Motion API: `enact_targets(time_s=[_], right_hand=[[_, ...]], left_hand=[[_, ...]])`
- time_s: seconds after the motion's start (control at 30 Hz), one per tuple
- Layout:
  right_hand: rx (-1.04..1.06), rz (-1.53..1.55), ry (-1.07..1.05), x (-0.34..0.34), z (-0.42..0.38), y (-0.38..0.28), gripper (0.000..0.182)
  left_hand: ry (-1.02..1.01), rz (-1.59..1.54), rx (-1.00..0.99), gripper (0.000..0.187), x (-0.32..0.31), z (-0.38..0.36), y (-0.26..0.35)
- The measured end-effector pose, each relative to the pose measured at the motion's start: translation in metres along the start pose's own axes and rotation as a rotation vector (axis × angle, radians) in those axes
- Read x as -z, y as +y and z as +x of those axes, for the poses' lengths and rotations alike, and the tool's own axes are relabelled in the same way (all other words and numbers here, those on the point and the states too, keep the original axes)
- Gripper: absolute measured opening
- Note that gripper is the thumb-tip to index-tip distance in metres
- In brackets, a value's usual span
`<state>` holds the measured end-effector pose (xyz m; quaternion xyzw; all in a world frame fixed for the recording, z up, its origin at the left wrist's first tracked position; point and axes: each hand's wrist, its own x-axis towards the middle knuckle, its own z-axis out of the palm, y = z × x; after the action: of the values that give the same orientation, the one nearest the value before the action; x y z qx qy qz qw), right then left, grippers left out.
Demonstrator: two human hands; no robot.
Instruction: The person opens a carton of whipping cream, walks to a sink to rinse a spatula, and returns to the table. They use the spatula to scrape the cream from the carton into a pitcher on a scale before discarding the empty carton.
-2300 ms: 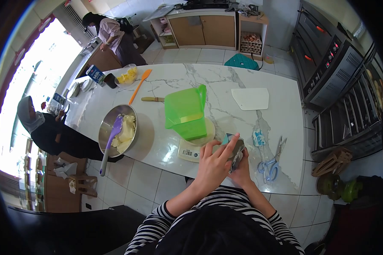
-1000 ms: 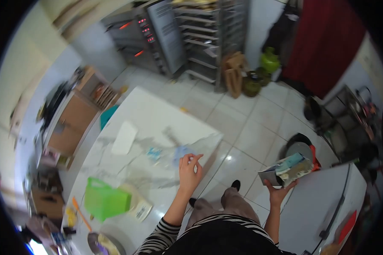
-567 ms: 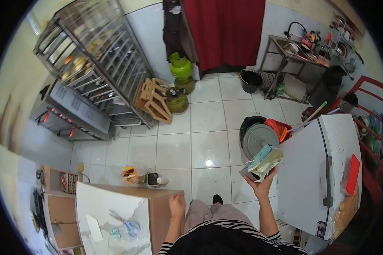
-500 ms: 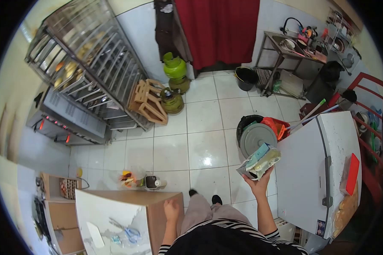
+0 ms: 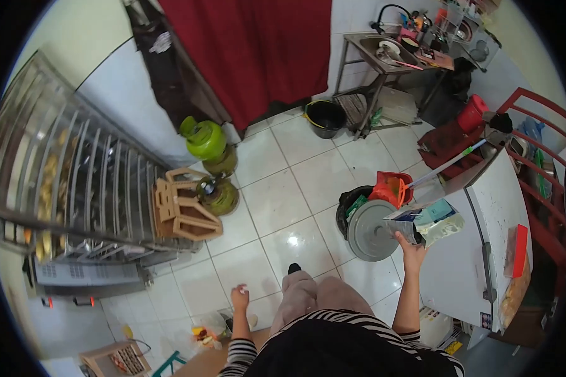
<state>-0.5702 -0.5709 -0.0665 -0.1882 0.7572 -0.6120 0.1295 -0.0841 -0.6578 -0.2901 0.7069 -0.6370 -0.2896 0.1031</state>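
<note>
In front of me on the right, my right hand (image 5: 411, 250) is closed around an opened carton (image 5: 401, 217) with a dark, silvery side. A teal piece of packaging (image 5: 436, 212) and a crumpled pale plastic wrapper (image 5: 445, 230) stick out of its top. Carton and hand are just right of a round grey lid (image 5: 372, 231), which leans against a black-lined bin (image 5: 344, 213). My left hand (image 5: 239, 295) hangs low over the floor tiles with curled fingers; whether something small is in them cannot be made out.
An orange-red dustpan (image 5: 391, 187) and a long-handled tool (image 5: 449, 164) are behind the bin. A white fridge (image 5: 449, 264) stands to the right. Green gas cylinders (image 5: 204, 139), a wooden frame (image 5: 188, 210) and a metal rack (image 5: 88, 169) are left. A black bucket (image 5: 326, 119) stands near the sink (image 5: 377, 47).
My view has turned rightward and I have stepped forward, so the white-topped counter is out of view. The carton has moved right in my right hand. My left hand has come away from the counter side.
</note>
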Motion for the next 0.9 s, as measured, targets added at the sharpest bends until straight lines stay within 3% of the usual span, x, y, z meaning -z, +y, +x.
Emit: enact_targets(time_s=[0.03, 0.1, 0.17, 0.23, 0.27, 0.33, 0.4, 0.43, 0.5, 0.53, 0.6, 0.63, 0.73, 0.77, 0.8, 0.83, 0.87, 0.9], right_hand=[[0.071, -0.151, 0.053, -0.006, 0.005, -0.009, 0.077], [-0.002, -0.128, 0.060, -0.015, 0.021, 0.008, 0.077], [-0.036, -0.093, 0.116, -0.036, 0.032, 0.021, 0.079], [0.100, -0.406, 0.217, -0.067, 0.058, 0.111, 0.085], [0.031, -0.309, 0.182, -0.077, 0.059, 0.117, 0.086], [-0.011, -0.184, 0.191, -0.106, 0.101, 0.143, 0.087], [-0.304, 0.007, 0.006, -0.129, 0.097, 0.220, 0.088], [-0.321, 0.022, 0.046, -0.140, 0.104, 0.252, 0.088], [-0.296, -0.162, 0.021, -0.158, 0.105, 0.315, 0.088], [-0.327, -0.156, 0.058, -0.165, 0.106, 0.344, 0.088], [-0.231, -0.441, -0.089, -0.176, 0.112, 0.393, 0.092], [-0.258, -0.443, -0.059, -0.179, 0.117, 0.405, 0.092], [-0.259, -0.516, -0.028, -0.185, 0.123, 0.428, 0.093], [-0.198, -0.455, 0.092, -0.187, 0.123, 0.432, 0.090], [-0.136, -0.399, 0.207, -0.190, 0.120, 0.438, 0.087], [-0.166, -0.403, 0.222, -0.187, 0.116, 0.450, 0.087], [-0.217, -0.594, 0.160, -0.179, 0.108, 0.465, 0.093], [-0.274, -0.781, 0.087, -0.174, 0.100, 0.474, 0.100]], left_hand=[[-0.007, -0.015, -0.027, 0.028, 0.006, 0.036, 0.012], [-0.035, -0.011, -0.082, 0.028, 0.014, 0.099, 0.040], [-0.035, -0.121, -0.008, 0.026, 0.022, 0.153, 0.070], [-0.154, -0.155, 0.089, 0.027, -0.002, 0.230, 0.064], [-0.196, -0.148, 0.129, 0.027, -0.001, 0.236, 0.066], [-0.051, -0.078, -0.431, 0.028, -0.024, 0.258, 0.035], [-0.352, 0.059, -0.023, 0.026, -0.004, 0.256, 0.059], [-0.245, 0.190, -0.217, 0.026, -0.007, 0.256, 0.047], [-0.460, 0.202, -0.107, 0.028, 0.012, 0.252, 0.075], [-0.505, 0.381, -0.068, 0.031, 0.014, 0.257, 0.076], [-0.670, 0.398, -0.104, 0.038, 0.019, 0.275, 0.069], [-0.735, 0.543, -0.147, 0.042, 0.022, 0.285, 0.085], [-0.835, 0.433, 0.239, 0.043, 0.016, 0.319, 0.151], [-0.784, 0.354, 0.399, 0.041, 0.003, 0.341, 0.117], [-0.777, 0.272, 0.376, 0.040, 0.004, 0.356, 0.114], [-0.788, 0.386, 0.374, 0.039, -0.001, 0.380, 0.106], [-0.799, 0.498, 0.370, 0.038, -0.005, 0.404, 0.096], [-0.783, 0.432, 0.234, 0.035, -0.003, 0.417, 0.091]])
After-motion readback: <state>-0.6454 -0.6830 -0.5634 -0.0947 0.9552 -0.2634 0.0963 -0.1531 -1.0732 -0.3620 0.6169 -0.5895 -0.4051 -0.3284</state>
